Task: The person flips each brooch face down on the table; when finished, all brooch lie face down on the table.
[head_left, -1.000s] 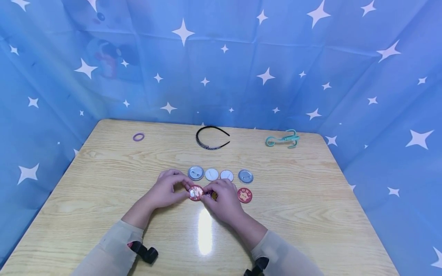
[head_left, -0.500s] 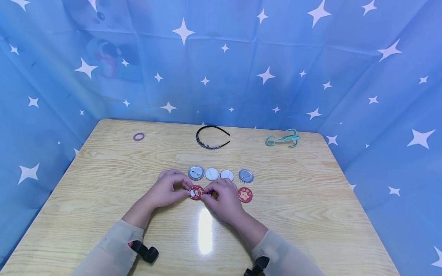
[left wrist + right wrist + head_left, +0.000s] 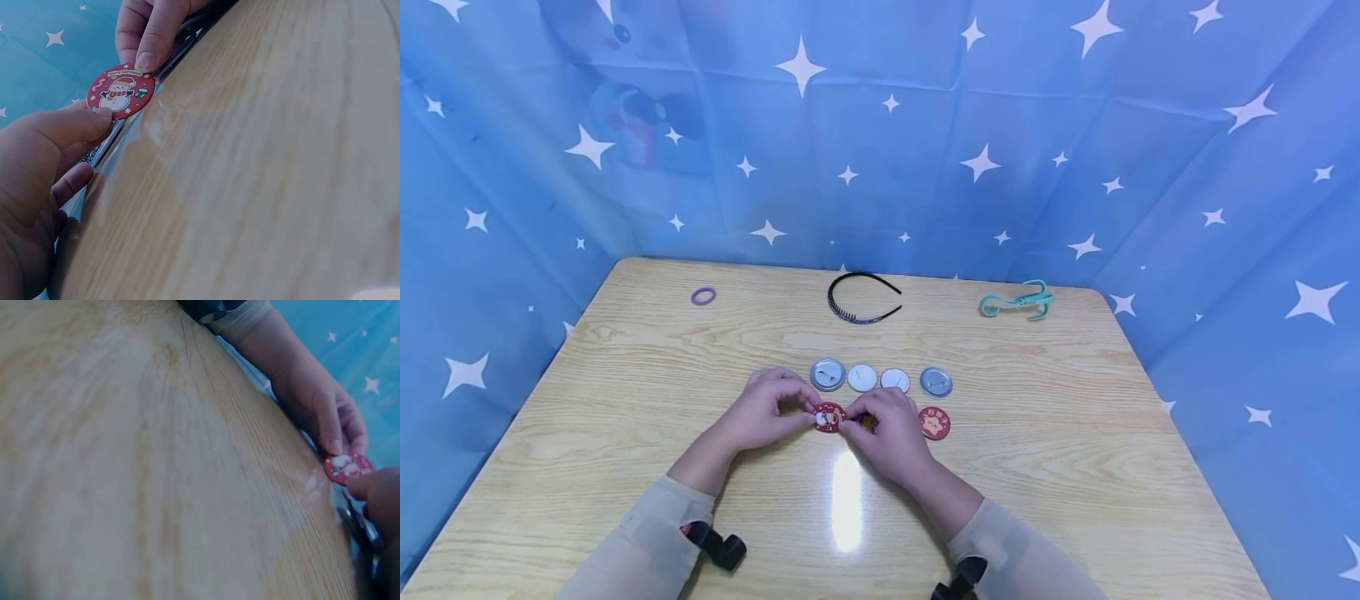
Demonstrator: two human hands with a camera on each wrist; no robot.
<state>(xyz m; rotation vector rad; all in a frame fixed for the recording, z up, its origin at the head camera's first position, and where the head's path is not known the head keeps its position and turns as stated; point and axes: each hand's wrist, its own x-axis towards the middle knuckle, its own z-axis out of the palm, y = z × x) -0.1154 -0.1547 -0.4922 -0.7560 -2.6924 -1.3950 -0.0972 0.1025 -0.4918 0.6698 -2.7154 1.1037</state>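
Note:
A round red pin badge with a snowman print and "Merry Christmas" lettering is held between my two hands. My left hand pinches its left edge with thumb and fingers. On the opposite edge, thumb and fingers of my right hand pinch it too. In the left wrist view the badge is tilted with its printed face showing. A dark and yellow badge lies partly hidden beneath my right hand. Just right of that hand lies a red badge with a star-shaped face.
Behind the hands, a row of badges lies pin side up: a silver one, two white ones and another silver one. Farther back are a purple ring, a black headband and a teal clip-like item.
The held badge has tilted slightly, so the bright glare has left its face and the snowman print shows. Both hands keep their grip and have hardly moved.

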